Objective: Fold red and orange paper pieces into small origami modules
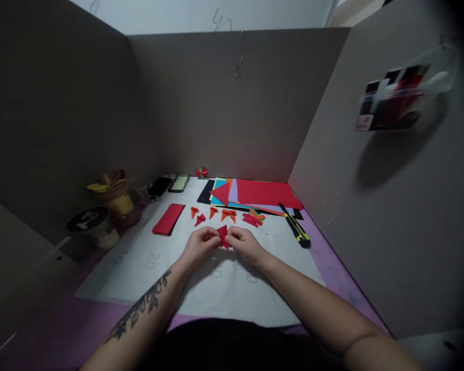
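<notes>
A small folded piece of red paper (224, 235) is pinched between my two hands, above the white sheet (166, 283). My left hand (201, 243) grips its left side with thumb and fingers, and my right hand (246, 243) grips its right side. Just beyond my hands lie several folded orange paper pieces (213, 212) and a folded red piece (200, 220). To the right of these are some flat red strips (252, 220) beside orange and green ones (258, 214). Left of my hands rests a stack of red paper rectangles (169, 219).
Coloured sheets with red on top (268, 193) lie at the back. A yellow-black utility knife (298, 229) is on the right. A finished paper star (201, 172), a dark phone (160, 186) and a cup of tools (118, 201) stand behind left. Grey panels (235, 103) enclose the table.
</notes>
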The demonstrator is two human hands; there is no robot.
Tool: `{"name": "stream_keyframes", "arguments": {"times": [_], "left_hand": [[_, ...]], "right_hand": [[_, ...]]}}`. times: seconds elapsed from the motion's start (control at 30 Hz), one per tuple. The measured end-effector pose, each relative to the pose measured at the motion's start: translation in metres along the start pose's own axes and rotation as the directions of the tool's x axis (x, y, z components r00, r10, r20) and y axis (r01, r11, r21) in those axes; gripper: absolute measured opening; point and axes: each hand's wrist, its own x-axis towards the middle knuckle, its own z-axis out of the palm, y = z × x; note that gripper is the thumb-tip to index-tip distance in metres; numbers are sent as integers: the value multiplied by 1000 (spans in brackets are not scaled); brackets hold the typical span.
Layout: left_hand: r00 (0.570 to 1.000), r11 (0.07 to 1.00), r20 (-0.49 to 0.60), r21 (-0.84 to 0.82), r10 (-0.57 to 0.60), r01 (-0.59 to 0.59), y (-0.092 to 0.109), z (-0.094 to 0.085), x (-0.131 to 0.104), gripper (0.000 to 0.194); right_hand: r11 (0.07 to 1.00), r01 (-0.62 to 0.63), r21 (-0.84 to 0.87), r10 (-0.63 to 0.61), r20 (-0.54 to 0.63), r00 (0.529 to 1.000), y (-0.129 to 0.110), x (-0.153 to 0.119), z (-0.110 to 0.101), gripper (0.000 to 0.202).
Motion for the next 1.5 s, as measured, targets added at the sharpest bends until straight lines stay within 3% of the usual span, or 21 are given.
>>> {"name": "stream_keyframes", "arguments": {"times": [0.17,0.4,0.57,0.63,0.77,0.83,1.0,1.17,1.3,1.4,1.5], "left_hand": [[1000,1000,12,-16,1,0,3,-1,-1,20],[997,995,70,96,22,-28,9,-2,-4,22],[992,989,-116,143,43,-26,5,0,-4,28],[989,993,-140,114,38,-22,1,2,-3,29],[1000,997,15,78,-27,25,-2,3,-5,23],[999,995,36,102,-28,25,-2,4,-5,23],[994,998,-92,9,62,-61,-2,2,-2,28],[992,998,-129,58,12,-5,-7,-5,3,36],[996,990,-67,128,63,-54,-6,-10,5,38],[994,981,-16,167,106,-101,-5,-10,7,40],[988,986,-97,129,120,-107,-8,-9,8,45]], "right_hand": [[1000,6,-22,-6,7,1000,0,0,0,21],[1000,-10,-13,10,4,1000,-3,-3,-1,22],[977,-53,205,52,8,999,0,-3,6,20],[967,-48,251,57,-25,998,1,-2,8,19],[953,-33,303,79,-142,987,2,3,5,16],[943,-38,330,94,-155,983,4,6,2,17],[934,-122,335,156,-77,985,10,7,3,20],[933,-193,305,186,53,981,8,2,12,18],[969,-206,136,193,99,976,5,1,14,11],[982,-163,92,159,46,986,7,4,17,11],[969,-143,199,159,-66,985,10,9,21,17]]}}
